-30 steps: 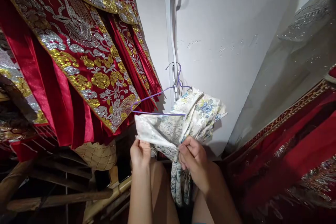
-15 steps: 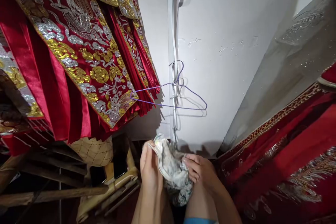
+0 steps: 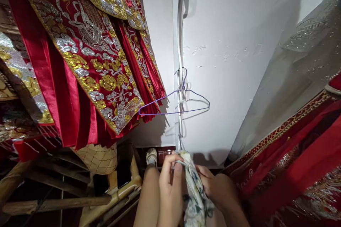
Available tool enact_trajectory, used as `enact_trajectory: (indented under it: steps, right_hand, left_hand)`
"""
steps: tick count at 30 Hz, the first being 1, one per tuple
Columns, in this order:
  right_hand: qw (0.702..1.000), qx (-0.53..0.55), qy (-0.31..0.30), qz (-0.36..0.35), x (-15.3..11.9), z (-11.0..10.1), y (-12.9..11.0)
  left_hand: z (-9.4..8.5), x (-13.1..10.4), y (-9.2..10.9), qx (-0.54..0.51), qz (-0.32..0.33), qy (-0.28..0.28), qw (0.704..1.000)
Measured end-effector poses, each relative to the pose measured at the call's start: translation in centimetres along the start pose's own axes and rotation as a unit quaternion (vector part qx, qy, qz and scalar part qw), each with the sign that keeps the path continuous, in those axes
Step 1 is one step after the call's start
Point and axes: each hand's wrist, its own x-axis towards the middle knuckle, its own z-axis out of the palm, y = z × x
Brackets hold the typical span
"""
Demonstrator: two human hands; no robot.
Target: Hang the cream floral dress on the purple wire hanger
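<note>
A white cloth with a dark green pattern (image 3: 195, 188) hangs bunched between my hands at the bottom centre. My left hand (image 3: 172, 175) pinches its upper edge between thumb and fingers. On the cloth's right side, my right hand (image 3: 209, 181) is closed around the fabric, its fingertips partly hidden behind it. Above both hands a purple wire hanger (image 3: 174, 113) hangs bare from a white strap (image 3: 180, 42) against the wall, touching neither hand.
Red costumes with gold and silver embroidery (image 3: 106, 81) hang at the left, above bamboo furniture (image 3: 114, 198). On the right are a red garment (image 3: 301, 149) and a sheer glittery fabric (image 3: 282, 67). My foot in a light clog (image 3: 151, 154) rests on the tiled floor.
The cloth, spread and crumpled before, is now gathered into a narrower, longer shape. My left hand has moved right and lower, and my foot has come into view. The hanger has turned slightly.
</note>
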Motion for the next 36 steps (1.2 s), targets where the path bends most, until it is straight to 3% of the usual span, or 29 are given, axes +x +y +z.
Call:
enact_trajectory:
  steps: [4,8,11,14,16,19,21,23,26,29,32,36]
  right_hand:
    - [0.988,0.114,-0.091,0.049,0.2,0.9,-1.1]
    - [0.966,-0.001,-0.258,-0.015,1.2,1.7,-4.5]
    - [0.952,-0.082,-0.295,-0.027,2.7,1.0,-7.9]
    - [0.964,-0.086,-0.248,-0.039,4.6,-0.5,-11.1]
    - [0.966,-0.081,-0.222,-0.099,5.9,-1.7,-13.0]
    - [0.936,-0.198,-0.170,-0.236,8.5,-3.2,-14.7]
    - [0.895,-0.320,-0.080,-0.301,10.7,-4.1,-14.7]
    - [0.874,-0.368,0.017,-0.317,13.2,-4.8,-14.1]
    - [0.894,-0.319,0.109,-0.296,16.6,-5.5,-12.5]
    - [0.911,-0.308,0.071,-0.266,18.2,-6.2,-10.8]
    - [0.915,-0.318,0.050,-0.241,17.6,-7.8,-9.9]
    - [0.914,-0.318,0.080,-0.238,15.1,-10.7,-10.3]
  left_hand:
    - [-1.5,0.8,-1.0,0.037,-0.004,-0.001,0.999]
    - [-3.5,1.3,-2.4,0.087,0.031,-0.039,0.995]
    - [-5.0,2.1,-3.0,0.137,0.028,-0.136,0.981]
    - [-5.8,2.8,-3.0,0.226,-0.036,-0.318,0.920]
    - [-6.2,2.9,-2.8,0.294,-0.065,-0.392,0.869]
    - [-7.7,3.4,-2.6,0.382,-0.067,-0.375,0.842]
    - [-9.2,4.4,-2.2,0.404,-0.069,-0.356,0.840]
    - [-10.6,5.7,-1.2,0.407,-0.059,-0.344,0.844]
    - [-11.6,7.9,1.1,0.425,-0.013,-0.322,0.846]
    - [-11.2,9.8,3.1,0.461,0.019,-0.369,0.807]
    - [-10.9,11.2,3.7,0.520,0.054,-0.408,0.749]
    - [-11.1,12.7,3.3,0.555,0.116,-0.380,0.731]
